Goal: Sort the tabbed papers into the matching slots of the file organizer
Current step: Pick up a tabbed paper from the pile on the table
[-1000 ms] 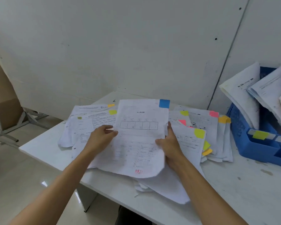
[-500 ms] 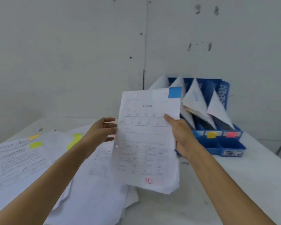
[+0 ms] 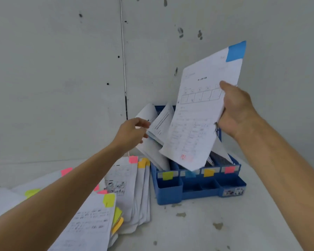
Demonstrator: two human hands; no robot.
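Right hand (image 3: 237, 113) grips the sheet (image 3: 194, 127) by its right edge, blue tab (image 3: 236, 50) at the top corner. The sheet is tilted, bottom corner over the organizer (image 3: 198, 192) near its blue label (image 3: 190, 173). Left hand (image 3: 130, 133) is at the filed sheets (image 3: 161, 122); can't tell if pinching or just touching. Tabbed pile (image 3: 130, 187) lies left on the table (image 3: 225, 223).
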